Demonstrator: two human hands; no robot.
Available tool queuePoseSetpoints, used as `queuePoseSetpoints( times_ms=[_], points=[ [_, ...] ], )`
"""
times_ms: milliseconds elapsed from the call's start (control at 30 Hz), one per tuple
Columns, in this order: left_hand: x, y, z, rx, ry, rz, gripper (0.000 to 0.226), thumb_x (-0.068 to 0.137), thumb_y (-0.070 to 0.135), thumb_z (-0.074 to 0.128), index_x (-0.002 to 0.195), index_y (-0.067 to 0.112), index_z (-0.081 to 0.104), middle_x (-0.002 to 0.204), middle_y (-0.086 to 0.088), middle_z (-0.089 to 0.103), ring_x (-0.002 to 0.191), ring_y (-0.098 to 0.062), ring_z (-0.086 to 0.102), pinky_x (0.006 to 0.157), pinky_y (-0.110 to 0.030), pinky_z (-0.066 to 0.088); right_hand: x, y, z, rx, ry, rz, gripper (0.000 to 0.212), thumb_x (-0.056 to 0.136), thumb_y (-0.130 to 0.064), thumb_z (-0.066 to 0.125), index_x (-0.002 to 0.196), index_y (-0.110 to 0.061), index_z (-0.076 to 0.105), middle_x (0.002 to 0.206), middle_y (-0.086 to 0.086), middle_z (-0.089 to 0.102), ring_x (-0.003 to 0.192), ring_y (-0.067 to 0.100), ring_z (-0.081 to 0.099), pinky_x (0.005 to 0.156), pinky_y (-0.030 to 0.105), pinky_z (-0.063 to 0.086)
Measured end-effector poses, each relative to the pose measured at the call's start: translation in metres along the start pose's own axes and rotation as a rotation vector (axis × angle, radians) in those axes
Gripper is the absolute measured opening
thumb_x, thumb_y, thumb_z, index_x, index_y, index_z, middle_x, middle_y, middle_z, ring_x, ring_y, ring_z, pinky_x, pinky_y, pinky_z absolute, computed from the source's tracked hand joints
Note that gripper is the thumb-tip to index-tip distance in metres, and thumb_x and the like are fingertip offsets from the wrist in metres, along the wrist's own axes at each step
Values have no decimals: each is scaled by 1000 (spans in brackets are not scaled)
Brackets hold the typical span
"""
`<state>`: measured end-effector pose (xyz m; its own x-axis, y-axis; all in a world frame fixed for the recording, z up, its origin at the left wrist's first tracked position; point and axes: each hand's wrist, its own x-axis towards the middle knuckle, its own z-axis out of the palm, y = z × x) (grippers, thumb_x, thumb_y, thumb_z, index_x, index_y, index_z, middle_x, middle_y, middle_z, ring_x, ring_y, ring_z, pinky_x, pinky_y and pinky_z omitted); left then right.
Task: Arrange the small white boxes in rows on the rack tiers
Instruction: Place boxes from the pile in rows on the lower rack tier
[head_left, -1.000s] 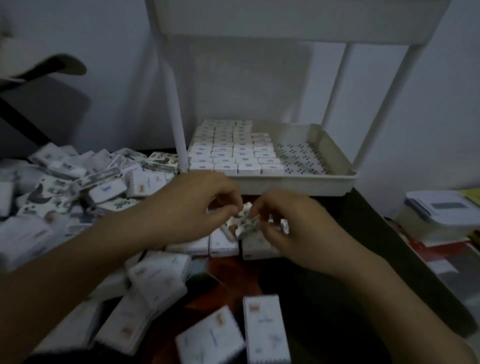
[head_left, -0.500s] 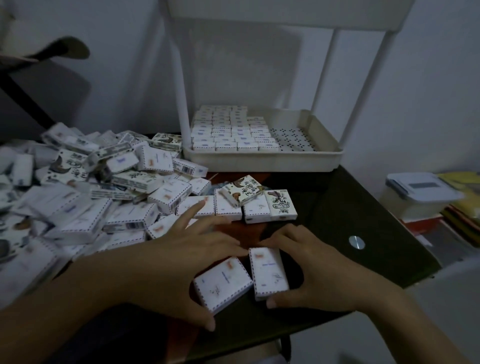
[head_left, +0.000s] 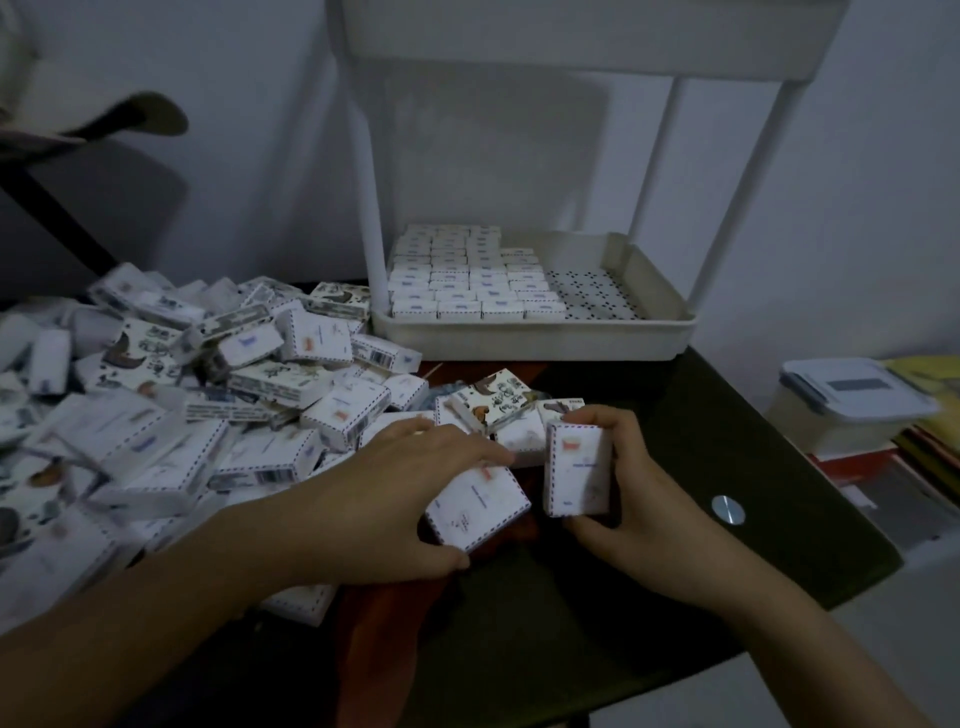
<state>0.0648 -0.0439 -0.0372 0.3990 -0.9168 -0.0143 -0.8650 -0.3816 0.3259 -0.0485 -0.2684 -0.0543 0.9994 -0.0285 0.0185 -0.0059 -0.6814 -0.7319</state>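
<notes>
L hand (head_left: 415, 499) curled round tilted box (head_left: 475, 506); R hand (head_left: 623, 483) pinching upright box (head_left: 576, 467). Prob. squaring both for tier (head_left: 530, 340), right side unfilled.

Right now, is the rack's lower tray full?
Partly full: rows of boxes cover the tray at left; its dotted floor at right is bare.

We take the small white boxes (head_left: 576, 467) for matt paper card, their printed faces smooth and dull. The rack (head_left: 530, 343) looks like white plastic, matt, its tray floor perforated. The bench (head_left: 701, 441) has a dark, smooth top with a faint sheen, set with a shiny metal disc (head_left: 728, 509). The lidded container (head_left: 852, 410) looks like translucent plastic.
</notes>
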Motion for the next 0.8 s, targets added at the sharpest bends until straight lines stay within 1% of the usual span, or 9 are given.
queuePoseSetpoints(
  times_ms=[67, 200, 333, 467, 533, 600, 667, 700, 800],
  points=[
    [4, -1, -2, -79, 54, -28, 73, 82, 45, 68, 137, 56, 22, 129, 42, 27, 121, 20, 27, 101, -14, 30, 6, 3, -3, 73, 49, 4, 83, 83, -5, 68, 119, -57, 14, 119, -30, 39, 108, -28, 40, 77, 0, 43],
    [20, -2, -12, -275, 199, -95, 72, 79, 30, 68, 133, 57, 29, 128, 31, 39, 111, 4, 48, 88, -31, 50, 26, 0, -15, 229, 175, 12, 79, 79, 1, 70, 117, -48, 21, 117, -15, 47, 104, -16, 52, 75, 10, 51],
    [46, -4, -29, -496, 245, -168, 62, 72, 30, 59, 123, 59, 39, 126, 30, 46, 105, 5, 55, 86, -30, 54, 57, -6, -30, 269, 342, 17, 60, 74, -24, 79, 111, -40, 35, 104, -16, 56, 93, -7, 61, 69, 23, 57],
    [78, -17, -48, -682, 324, -243, 48, 86, 5, 57, 115, 43, 52, 120, 14, 55, 76, 8, 60, 63, -12, 48, 103, 0, -54, 248, 388, 69, 59, 80, -15, 73, 118, -32, 31, 104, -7, 56, 87, 11, 65, 75, 40, 59],
    [97, -27, -56, -721, 356, -302, 45, 85, 5, 64, 113, 40, 55, 115, 10, 58, 78, 2, 60, 61, -10, 48, 135, 8, -67, 239, 382, 90, 56, 81, -17, 69, 118, -29, 28, 105, -5, 55, 90, 18, 65, 80, 48, 56],
    [115, -37, -62, -697, 398, -344, 45, 77, 20, 78, 109, 42, 56, 113, 15, 56, 89, 8, 55, 62, -2, 44, 168, 13, -80, 134, 424, 70, 48, 80, -25, 67, 117, -25, 36, 102, -7, 58, 90, 15, 63, 81, 42, 55],
    [132, -47, -69, -639, 462, -361, 43, 73, 25, 82, 102, 44, 56, 108, 19, 55, 87, 14, 53, 60, -1, 41, 196, 9, -94, 4, 431, 25, 34, 83, -35, 64, 111, -18, 54, 100, -4, 64, 82, 8, 62, 65, 16, 50],
    [140, -53, -72, -601, 499, -363, 40, 75, 24, 81, 98, 44, 56, 105, 18, 56, 85, 15, 53, 60, -2, 41, 207, 7, -100, -35, 427, 8, 30, 88, -35, 60, 108, -12, 61, 99, 3, 66, 79, 10, 62, 53, 10, 42],
    [162, -65, -87, -598, 562, -378, 17, 84, 30, 71, 98, 34, 64, 99, 2, 67, 83, -10, 65, 72, -26, 54, 244, 12, -115, -17, 444, 69, 39, 98, -31, 48, 113, 3, 60, 105, 23, 63, 92, 26, 60, 57, 19, 42]
  ],
)
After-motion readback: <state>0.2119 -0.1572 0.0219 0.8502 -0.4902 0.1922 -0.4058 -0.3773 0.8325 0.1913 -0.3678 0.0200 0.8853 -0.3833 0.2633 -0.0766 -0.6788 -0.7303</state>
